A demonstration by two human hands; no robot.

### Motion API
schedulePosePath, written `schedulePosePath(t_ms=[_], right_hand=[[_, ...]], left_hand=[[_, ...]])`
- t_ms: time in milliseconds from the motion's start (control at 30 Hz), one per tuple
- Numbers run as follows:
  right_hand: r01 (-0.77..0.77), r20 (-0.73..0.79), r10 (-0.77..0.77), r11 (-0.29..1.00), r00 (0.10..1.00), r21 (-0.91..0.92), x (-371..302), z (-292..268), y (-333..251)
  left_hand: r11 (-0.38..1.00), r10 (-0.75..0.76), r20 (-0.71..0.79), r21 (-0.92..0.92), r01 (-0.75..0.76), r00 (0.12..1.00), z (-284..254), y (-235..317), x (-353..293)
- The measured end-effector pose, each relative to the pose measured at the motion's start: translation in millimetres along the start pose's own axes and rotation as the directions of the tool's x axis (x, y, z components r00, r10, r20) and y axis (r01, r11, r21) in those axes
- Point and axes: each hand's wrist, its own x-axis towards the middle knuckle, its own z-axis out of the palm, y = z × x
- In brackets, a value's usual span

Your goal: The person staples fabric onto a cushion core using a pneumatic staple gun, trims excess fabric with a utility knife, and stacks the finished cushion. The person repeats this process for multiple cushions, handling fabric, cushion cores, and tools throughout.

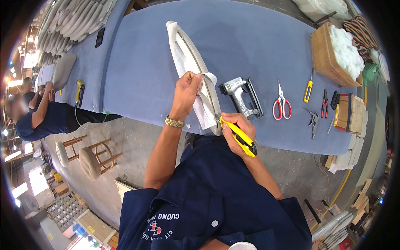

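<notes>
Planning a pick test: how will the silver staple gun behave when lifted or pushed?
The staple gun is probably heavy for its size, as its body looks metal. Pushed, it should slide or pivot rather than roll: it lies on its side on the blue table.

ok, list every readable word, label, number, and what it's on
Wording not copied; locations only.
Navy-blue fabric shirt: partly legible white lettering, upside down, around a red-and-white emblem.
Silver metal staple gun: dark marking, too small to read.
Small yellow rectangular labels, lower left: too blurred.
Yellow-and-black plastic utility knife: no readable text.
</notes>
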Motion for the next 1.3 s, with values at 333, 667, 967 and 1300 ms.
schedulePosePath(t_ms=[333,667,967,1300], right_hand=[[0.041,0.017,-0.042,0.999,0.999,0.013,4,5,1],[0.032,-0.013,-0.032,0.999,0.999,-0.008,4,2,-4],[0.037,-0.032,-0.039,0.998,0.999,-0.048,-6,1,-4],[0.081,0.012,-0.081,0.997,0.997,-0.011,-18,7,-1]], left_hand=[[0.762,0.226,0.335,0.525,-0.380,0.915,25,40,-34],[0.946,0.012,0.196,0.316,-0.075,0.981,22,17,4],[0.956,0.003,0.120,0.291,-0.038,0.993,26,13,3],[0.965,0.036,-0.004,0.259,-0.033,0.999,16,8,6]])
